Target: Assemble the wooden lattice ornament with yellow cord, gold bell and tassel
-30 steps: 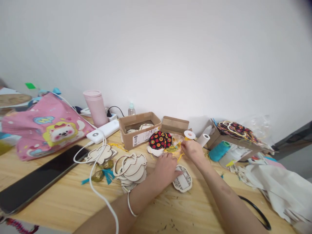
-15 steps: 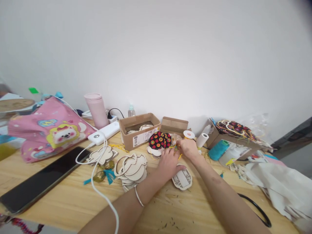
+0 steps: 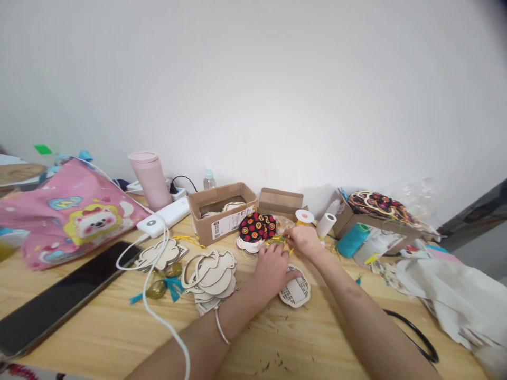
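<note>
The person's right hand (image 3: 303, 240) was pinched at the fingertips on a tangle of yellow thread (image 3: 277, 240), just beside a round black cloth pad with red and yellow dots (image 3: 257, 227). The pad lay on a white wooden cutout (image 3: 245, 246) on the wooden table (image 3: 253, 348). The left hand (image 3: 271, 272) was loosely curled just below the pad, its thumb reaching over a lattice wooden cutout (image 3: 295, 287); whether it gripped anything could not be told. A thin bangle (image 3: 219, 324) circled the left wrist.

Directly behind the pad stood an open cardboard box (image 3: 222, 226) with wooden shapes inside, and beside it a second box (image 3: 281, 203). A spool of yellow thread (image 3: 304, 216) and a paper roll (image 3: 327, 224) stood to the right of the hands, then a teal thread cone (image 3: 352, 240) and a box of patterned pieces (image 3: 380, 203).

To the left lay a stack of wooden cutouts (image 3: 208, 279), cloud-shaped cutouts (image 3: 160, 254) and a blue tassel (image 3: 174, 287). A white cable (image 3: 148, 285) ran across the table from a power bank (image 3: 163, 217), passing above the left forearm. Farther left were a phone (image 3: 67, 290), a pink bag (image 3: 67, 214) and a pink tumbler (image 3: 149, 179). A white cloth (image 3: 447, 298) lay at the right.
</note>
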### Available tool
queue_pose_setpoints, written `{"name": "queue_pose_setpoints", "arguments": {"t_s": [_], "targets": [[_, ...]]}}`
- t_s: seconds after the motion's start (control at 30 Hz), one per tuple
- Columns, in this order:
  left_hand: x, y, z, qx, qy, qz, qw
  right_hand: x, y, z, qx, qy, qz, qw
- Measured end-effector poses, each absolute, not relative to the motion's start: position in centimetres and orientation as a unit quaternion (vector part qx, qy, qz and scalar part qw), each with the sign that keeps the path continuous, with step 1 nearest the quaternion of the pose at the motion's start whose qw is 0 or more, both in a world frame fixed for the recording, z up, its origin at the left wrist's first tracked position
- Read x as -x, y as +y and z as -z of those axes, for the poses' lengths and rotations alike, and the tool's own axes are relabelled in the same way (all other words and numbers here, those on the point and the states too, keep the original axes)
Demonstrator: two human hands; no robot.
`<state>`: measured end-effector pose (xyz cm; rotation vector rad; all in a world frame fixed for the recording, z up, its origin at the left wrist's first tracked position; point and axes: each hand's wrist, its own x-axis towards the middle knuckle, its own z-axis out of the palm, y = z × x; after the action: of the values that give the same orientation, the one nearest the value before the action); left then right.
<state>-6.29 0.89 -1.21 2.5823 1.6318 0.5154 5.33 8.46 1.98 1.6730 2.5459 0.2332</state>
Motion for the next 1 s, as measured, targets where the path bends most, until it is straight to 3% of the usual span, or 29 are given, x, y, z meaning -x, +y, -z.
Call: {"name": "queue_pose_setpoints", "arguments": {"t_s": [0.73, 0.93, 1.0], "targets": [[6.6, 1.7, 2.7, -0.804, 0.576, -0.148, 0.012, -6.4, 7.8, -3.1, -0.531, 0.838, -0.13, -0.013], [6.6, 1.7, 2.9, -0.802, 0.579, -0.149, 0.008, -7.3, 7.6, -3.9, -0.552, 0.821, -0.128, -0.075], [6.5, 1.7, 2.8, -0.799, 0.583, -0.147, 0.012, -7.8, 7.7, -4.4, -0.56, 0.808, -0.104, -0.149]]}}
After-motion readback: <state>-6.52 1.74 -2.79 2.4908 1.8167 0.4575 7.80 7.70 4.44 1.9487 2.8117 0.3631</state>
